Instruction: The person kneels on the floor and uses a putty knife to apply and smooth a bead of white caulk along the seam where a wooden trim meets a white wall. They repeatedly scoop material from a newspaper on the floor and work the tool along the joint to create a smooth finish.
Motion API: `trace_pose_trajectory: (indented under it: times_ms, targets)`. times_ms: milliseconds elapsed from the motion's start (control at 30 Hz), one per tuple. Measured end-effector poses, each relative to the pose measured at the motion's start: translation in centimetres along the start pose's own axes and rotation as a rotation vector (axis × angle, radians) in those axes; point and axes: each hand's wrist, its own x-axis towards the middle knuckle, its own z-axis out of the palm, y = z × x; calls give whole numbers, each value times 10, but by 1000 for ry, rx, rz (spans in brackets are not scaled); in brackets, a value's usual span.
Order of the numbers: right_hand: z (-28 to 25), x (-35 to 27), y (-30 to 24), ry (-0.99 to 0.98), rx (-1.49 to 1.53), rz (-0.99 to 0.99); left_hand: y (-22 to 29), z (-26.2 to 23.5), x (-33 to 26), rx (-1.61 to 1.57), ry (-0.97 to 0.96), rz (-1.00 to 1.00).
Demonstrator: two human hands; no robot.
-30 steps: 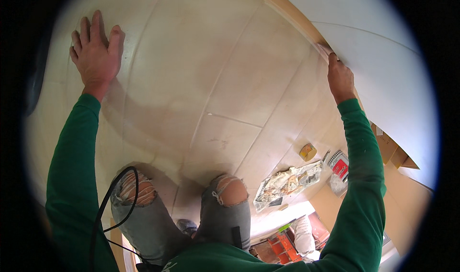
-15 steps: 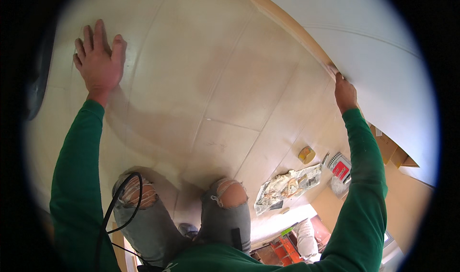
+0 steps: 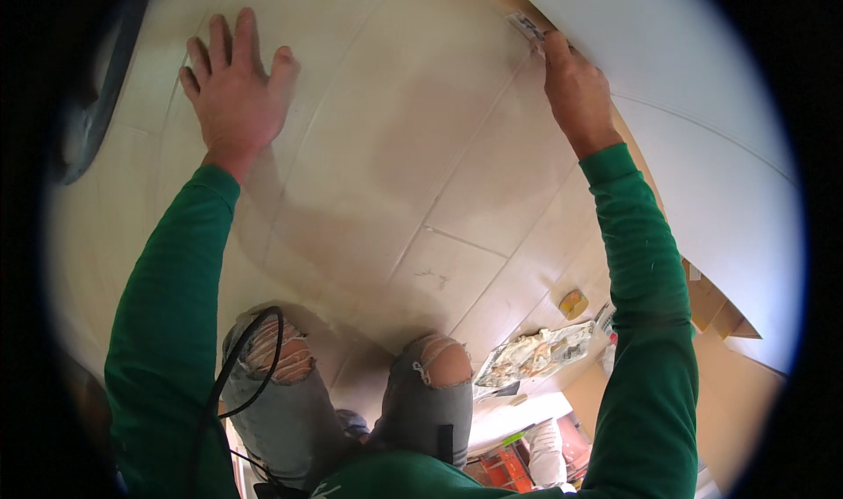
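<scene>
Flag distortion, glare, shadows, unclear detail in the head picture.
Head view throughout: dark vignette rims the circle; the long edge of the smooth white panel looks bowed; soft shadows lie on the pale beige seamed surface near the ripped grey jeans; glare washes out the white strip at lower right; the thin tool in the bare right hand is too small to identify.

The floor (image 3: 351, 191) is pale, laid in broad panels with thin dark joints. On it lie a small, round yellow object (image 3: 573, 304), perhaps a tub, and, near that, a rumpled sheet (image 3: 500, 369) bearing creamy-white scraps (image 3: 537, 350).
</scene>
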Motion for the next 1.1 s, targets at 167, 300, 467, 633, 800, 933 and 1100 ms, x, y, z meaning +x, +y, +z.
trace_pose_trajectory:
  times_ms: [167,300,467,633,800,933,1100]
  targets:
    - [13,7,-3,4,-117,0,0,2,-4,14,-10,-9]
    - [12,9,-8,10,-185,10,2,-1,-4,31,-22,-13]
    - [13,0,6,0,-169,-21,3,3,-5,3,-9,-7]
    - [5,-11,14,-90,-216,70,5,1,-4,10,-1,-5]
    - [6,-30,34,-111,-207,89,2,1,-4,58,-6,1]
    - [18,-53,61,-20,-180,62,0,7,-5,34,6,5]
    - [12,-78,85,-183,-239,192,-2,7,-3,34,33,37]
